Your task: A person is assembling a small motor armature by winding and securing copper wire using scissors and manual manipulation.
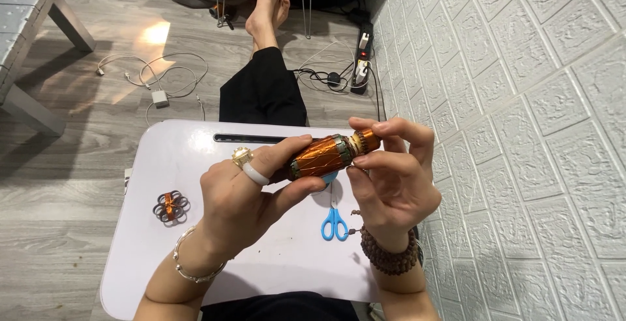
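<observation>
Left hand (238, 200) is wrapped around the body of a copper-wound motor armature (326, 156), right hand (391, 177) pinching its shaft end between fingertips — both gripping it just above the far right part of the white lap desk (169, 158). Blue scissors (334, 220) lie under the hands near the desk's right edge — a small copper coil piece (171, 206) sits at the left edge.

A small white lap table (189, 158) with rounded corners stands on grey wood-plank floor (59, 230). Blue-handled scissors (334, 222) lie near its right edge. A copper-wound cluster of dark metal rings (171, 206) lies near its left edge. A dark slot (251, 138) runs along the far edge.
</observation>
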